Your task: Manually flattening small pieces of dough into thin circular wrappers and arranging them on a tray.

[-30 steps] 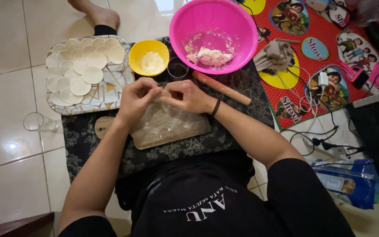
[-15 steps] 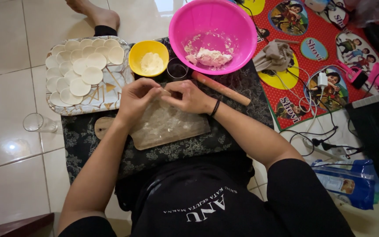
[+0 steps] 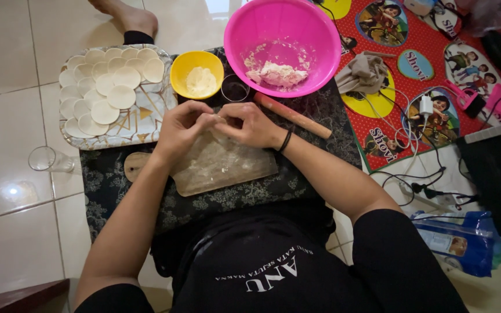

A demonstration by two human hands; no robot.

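A tray point(image 3: 146, 124) of round dough discs point(image 3: 121, 97) lies at far left. Our left hand point(image 3: 182, 128) and right hand point(image 3: 249, 123) meet above the wooden board point(image 3: 227, 168), fingers pinched narrow on a small piece of dough point(image 3: 220, 120). Behind sit a yellow bowl point(image 3: 179, 65), a pink bowl point(image 3: 314, 35) and a rolling pin point(image 3: 297, 117).

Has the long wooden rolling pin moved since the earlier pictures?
No. The long wooden rolling pin lies at the same slant just below the big pink plastic bowl, right of the right hand.
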